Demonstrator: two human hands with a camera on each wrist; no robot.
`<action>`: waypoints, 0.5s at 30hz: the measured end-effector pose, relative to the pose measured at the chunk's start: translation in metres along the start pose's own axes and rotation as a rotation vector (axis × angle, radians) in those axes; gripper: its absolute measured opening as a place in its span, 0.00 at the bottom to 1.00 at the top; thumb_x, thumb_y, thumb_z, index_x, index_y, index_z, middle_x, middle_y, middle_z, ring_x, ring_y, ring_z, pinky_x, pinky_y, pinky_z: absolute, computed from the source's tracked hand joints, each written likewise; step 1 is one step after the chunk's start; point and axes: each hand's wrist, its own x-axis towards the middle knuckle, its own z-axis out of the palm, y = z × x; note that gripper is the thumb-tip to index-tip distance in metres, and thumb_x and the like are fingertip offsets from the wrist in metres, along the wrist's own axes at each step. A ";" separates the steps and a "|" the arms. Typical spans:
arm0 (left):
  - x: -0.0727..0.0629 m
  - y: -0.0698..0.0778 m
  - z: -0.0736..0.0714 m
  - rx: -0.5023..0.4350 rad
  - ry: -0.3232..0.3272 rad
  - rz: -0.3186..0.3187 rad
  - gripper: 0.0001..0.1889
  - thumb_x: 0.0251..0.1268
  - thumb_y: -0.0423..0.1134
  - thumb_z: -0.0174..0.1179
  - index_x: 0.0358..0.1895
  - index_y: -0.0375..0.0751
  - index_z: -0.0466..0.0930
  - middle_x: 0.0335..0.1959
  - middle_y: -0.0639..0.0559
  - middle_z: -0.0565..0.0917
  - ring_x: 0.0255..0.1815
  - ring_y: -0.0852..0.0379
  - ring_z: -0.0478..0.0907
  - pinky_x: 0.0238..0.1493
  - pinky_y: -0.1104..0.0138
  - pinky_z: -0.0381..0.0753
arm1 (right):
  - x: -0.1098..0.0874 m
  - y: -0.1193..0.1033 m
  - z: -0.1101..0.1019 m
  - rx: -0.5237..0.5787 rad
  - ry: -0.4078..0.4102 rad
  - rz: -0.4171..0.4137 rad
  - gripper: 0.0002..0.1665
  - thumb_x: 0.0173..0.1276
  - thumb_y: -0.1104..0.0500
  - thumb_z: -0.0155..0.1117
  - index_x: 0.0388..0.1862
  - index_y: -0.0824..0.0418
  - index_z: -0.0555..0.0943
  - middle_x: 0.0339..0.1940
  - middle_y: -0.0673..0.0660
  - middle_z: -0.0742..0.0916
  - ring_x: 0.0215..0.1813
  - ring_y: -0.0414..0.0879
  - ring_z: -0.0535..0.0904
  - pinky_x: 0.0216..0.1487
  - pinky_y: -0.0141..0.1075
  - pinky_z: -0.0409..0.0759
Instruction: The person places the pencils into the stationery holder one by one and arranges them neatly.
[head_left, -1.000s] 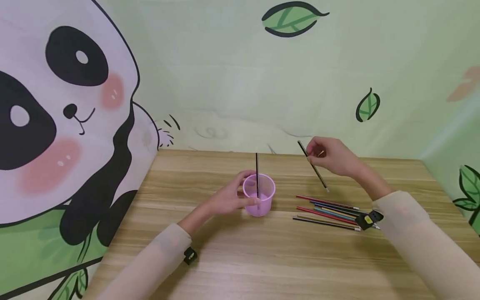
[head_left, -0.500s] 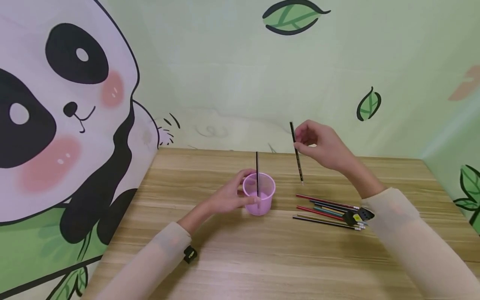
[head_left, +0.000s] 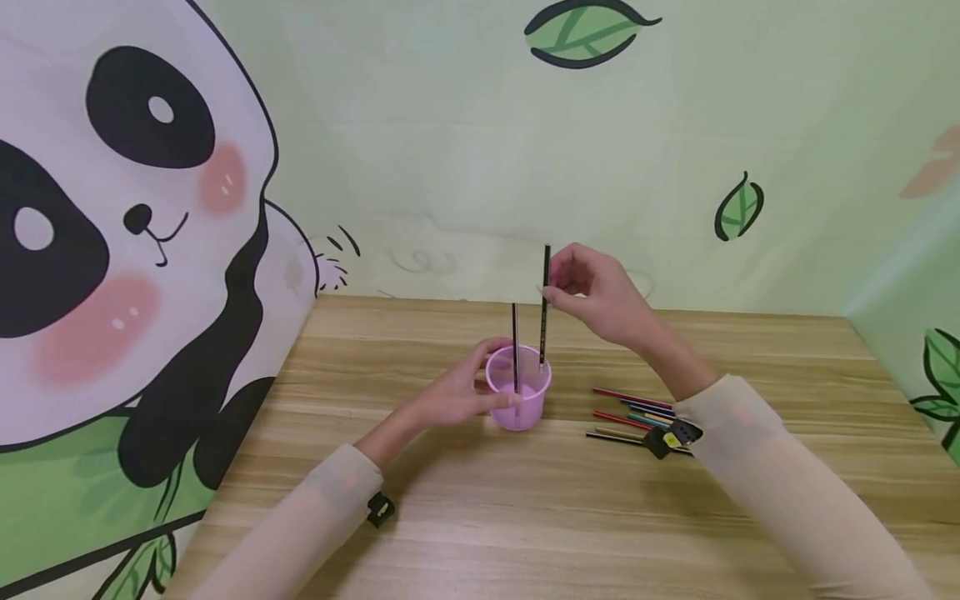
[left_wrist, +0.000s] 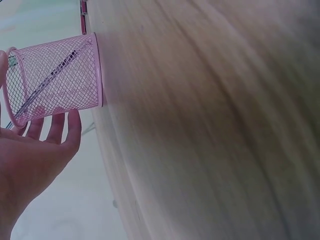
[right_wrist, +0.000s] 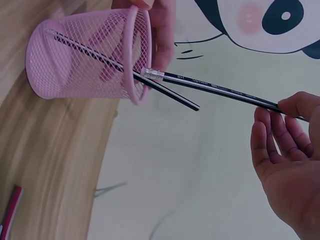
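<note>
Right hand pinched a black pencil by its upper part, seemingly leaving its lower length free at the mouth of the pink mesh cup, which the left hand clasped on the table, presumably for steadiness, second pencil leaning inside.

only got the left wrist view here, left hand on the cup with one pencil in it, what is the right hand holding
Observer: The right hand pinches a second pencil.
Operator: which end points at the cup
Observer: Its eraser end points at the cup.
Operator: and what lies on the table to the right of it
Observer: Several loose pencils on the table, among them red, teal and black ones.
</note>
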 end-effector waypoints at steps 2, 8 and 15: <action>0.001 -0.003 0.000 -0.006 0.000 0.001 0.44 0.69 0.34 0.71 0.82 0.32 0.54 0.78 0.34 0.65 0.77 0.30 0.66 0.72 0.42 0.75 | 0.000 0.005 0.004 0.018 -0.005 0.006 0.10 0.73 0.70 0.68 0.49 0.70 0.77 0.40 0.62 0.84 0.42 0.50 0.82 0.43 0.30 0.84; 0.010 -0.028 0.002 -0.001 0.013 0.005 0.46 0.69 0.35 0.72 0.83 0.37 0.53 0.79 0.35 0.64 0.77 0.32 0.65 0.72 0.41 0.74 | -0.003 0.020 0.015 0.063 -0.012 0.058 0.09 0.73 0.70 0.68 0.48 0.70 0.77 0.39 0.63 0.85 0.39 0.50 0.82 0.39 0.30 0.83; 0.011 -0.036 0.000 0.029 0.013 0.016 0.46 0.69 0.43 0.73 0.83 0.44 0.55 0.79 0.43 0.66 0.76 0.40 0.69 0.71 0.48 0.78 | -0.011 0.041 0.025 0.050 -0.017 0.154 0.10 0.73 0.68 0.69 0.48 0.70 0.77 0.41 0.63 0.86 0.42 0.51 0.84 0.42 0.30 0.84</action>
